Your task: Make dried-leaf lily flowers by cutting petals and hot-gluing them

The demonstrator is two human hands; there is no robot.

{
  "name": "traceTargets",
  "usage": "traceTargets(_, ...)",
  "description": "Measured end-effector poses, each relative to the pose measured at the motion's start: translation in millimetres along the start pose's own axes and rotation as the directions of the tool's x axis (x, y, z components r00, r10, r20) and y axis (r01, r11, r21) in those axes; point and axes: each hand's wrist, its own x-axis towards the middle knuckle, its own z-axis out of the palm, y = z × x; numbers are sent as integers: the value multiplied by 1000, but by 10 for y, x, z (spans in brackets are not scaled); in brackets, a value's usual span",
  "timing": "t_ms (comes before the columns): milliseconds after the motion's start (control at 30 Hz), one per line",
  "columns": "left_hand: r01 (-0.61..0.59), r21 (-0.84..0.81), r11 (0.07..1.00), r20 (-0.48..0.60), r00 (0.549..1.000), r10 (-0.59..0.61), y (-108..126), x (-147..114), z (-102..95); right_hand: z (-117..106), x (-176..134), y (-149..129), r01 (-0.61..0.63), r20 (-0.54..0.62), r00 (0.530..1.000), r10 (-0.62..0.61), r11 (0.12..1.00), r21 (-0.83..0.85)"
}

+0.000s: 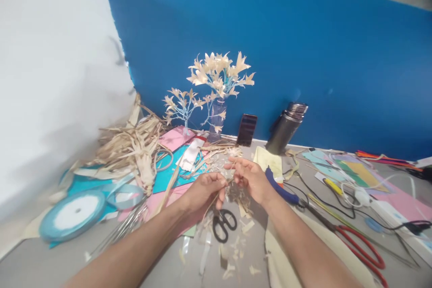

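My left hand and my right hand meet above the middle of the table. Their fingertips pinch a thin strip of dried husk, and part of it trails below the left fingers. How the strip lies between the fingers is partly hidden. Just under the hands lie black-handled scissors, among pale husk scraps. To the right of my right hand rests a blue glue gun. Behind the hands, husk flowers on light-blue stems stand in a clear bottle.
At left are a heap of dried husks, a light-blue ribbon roll and metal wires. A phone and a dark flask lean on the blue wall. Red-handled shears, cables and a power strip lie at right.
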Motion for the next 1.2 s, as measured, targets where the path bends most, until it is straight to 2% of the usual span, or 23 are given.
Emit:
traceTargets(100,23,-23,999,16,1000,-23,-8,-12,13,24,-15,23,3,-39,999,-6,997,-81)
traceTargets(200,14,-32,999,19,1000,-14,-14,1,20,52,-28,28,0,-51,999,-5,996,-92)
traceTargets(333,-113,62,992,-162,979,121,46,20,37,61,-22,38,-21,-83,996,15,997,-70)
traceTargets(400,-186,178,966,-196,956,220,84,18,40,48,-8,56,-36,-128,991,27,997,-74)
traceTargets(467,-233,301,925,-158,944,289,102,9,37,27,10,76,-44,-179,983,30,996,-75)
traceTargets(600,-262,481,837,-86,935,343,72,-12,15,-12,41,89,-77,-250,966,67,996,-33)
traceTargets(667,-322,593,738,-13,912,409,47,-10,-9,-19,48,84,-96,-267,959,91,995,-6)
traceTargets(767,-433,708,558,157,866,474,18,10,-58,-17,47,77,-106,-276,956,104,994,7)
traceTargets(833,-472,718,511,217,850,479,8,18,-79,-14,44,74,-110,-274,956,107,994,3)
traceTargets(933,-468,679,566,206,861,465,8,10,-68,-11,45,62,-108,-291,951,104,994,1)
traceTargets(1000,-405,603,688,105,894,435,16,-3,-40,-13,49,46,-104,-310,945,100,995,5)
traceTargets(1100,-241,400,884,-57,956,286,24,-6,-17,-19,50,30,-95,-318,944,91,995,4)
traceTargets(1200,-119,215,969,-73,988,138,11,22,-45,-15,42,37,-69,-287,956,62,998,-13)
